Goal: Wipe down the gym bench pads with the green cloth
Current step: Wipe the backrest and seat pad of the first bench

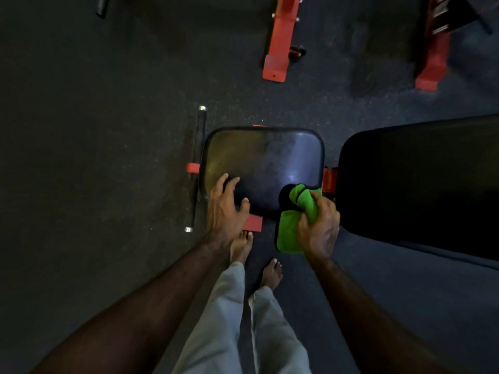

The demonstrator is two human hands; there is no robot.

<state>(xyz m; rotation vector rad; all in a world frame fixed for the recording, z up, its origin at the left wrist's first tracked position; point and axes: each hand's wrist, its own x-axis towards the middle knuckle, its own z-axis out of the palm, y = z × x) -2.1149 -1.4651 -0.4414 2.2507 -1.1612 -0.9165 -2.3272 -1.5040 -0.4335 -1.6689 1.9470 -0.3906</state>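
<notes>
At the left of the frame a black bar (195,168) with silver ends lies on the dark floor (94,130), just beside the small seat pad (264,157) in the middle. The left hand (225,209) rests on the pad's lower left corner with fingers spread and bent, bracing rather than gripping. To its right, the right hand (318,225) clutches the green cloth (290,230), bunched in curled fingers, at the pad's lower right corner; part of the cloth hangs below the pad's edge. The seat pad shows a dull sheen and faint streaks, though whether that comes from wiping I cannot tell; I judge the wipe of this pad to be under way at best. The long back pad (418,184), at the right of the frame, looks untouched and dark, so most of the job seems left. Bare feet (243,245) stand close under the near edge, and red frame parts (329,179) sit in the gap between the pads, so strokes have most room toward the upper part of the seat.
</notes>
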